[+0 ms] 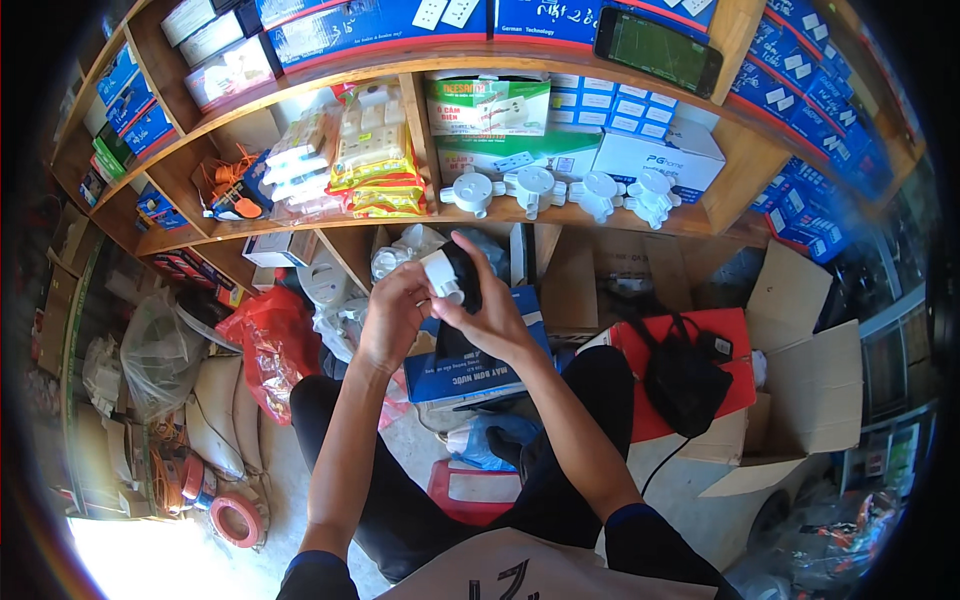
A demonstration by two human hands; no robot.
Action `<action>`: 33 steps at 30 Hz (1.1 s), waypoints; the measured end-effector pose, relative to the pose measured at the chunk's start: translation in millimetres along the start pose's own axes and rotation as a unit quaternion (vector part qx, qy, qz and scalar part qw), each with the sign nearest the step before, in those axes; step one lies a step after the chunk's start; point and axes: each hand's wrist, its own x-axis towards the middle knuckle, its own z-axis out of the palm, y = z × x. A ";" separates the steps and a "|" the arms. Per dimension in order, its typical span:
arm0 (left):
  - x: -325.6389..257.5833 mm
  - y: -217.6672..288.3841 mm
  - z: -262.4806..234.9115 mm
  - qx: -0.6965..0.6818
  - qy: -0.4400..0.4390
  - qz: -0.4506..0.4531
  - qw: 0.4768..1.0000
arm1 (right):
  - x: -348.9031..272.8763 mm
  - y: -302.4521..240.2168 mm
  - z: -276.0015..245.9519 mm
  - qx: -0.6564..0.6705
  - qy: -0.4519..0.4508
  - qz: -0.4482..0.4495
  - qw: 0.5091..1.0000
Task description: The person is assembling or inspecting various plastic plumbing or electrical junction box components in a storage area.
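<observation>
Pale-fronted shirt [480, 565] with dark sleeves fills the lower edge as two bare forearms [345, 450] stretch forward between bent knees. At their ends, the left hand [390, 315] pinches a white plastic piece [438, 270] with its fingers, while the right hand [490, 320] wraps fingers and thumb about the black rounded part [463, 275] just beside it; whether the two are joined cannot be told. Beyond the fingers, four round white junction boxes [535, 185] line a wooden shelf [570, 222], and farther up to the right leans a smartphone [658, 53]. Below the fingers lies a blue carton [465, 380]. Left of them is a red plastic bag [275, 345]; right of them, a black bundle [685, 385] rests on a red box [735, 345].
</observation>
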 end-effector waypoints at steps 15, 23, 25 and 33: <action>-5.2 5.6 14.4 0.245 0.070 0.136 0.958 | -0.4 7.2 -3.5 0.355 0.043 0.076 0.931; -7.8 -0.3 11.9 0.231 -0.030 0.099 0.968 | 0.3 10.7 -10.3 0.214 0.089 0.145 0.962; -6.0 0.5 17.7 0.222 -0.035 0.086 0.971 | 1.6 15.2 -6.1 0.202 0.109 0.117 0.966; -10.9 -0.1 14.4 0.239 -0.037 0.050 0.969 | 3.7 7.8 -6.8 0.190 0.148 0.171 0.955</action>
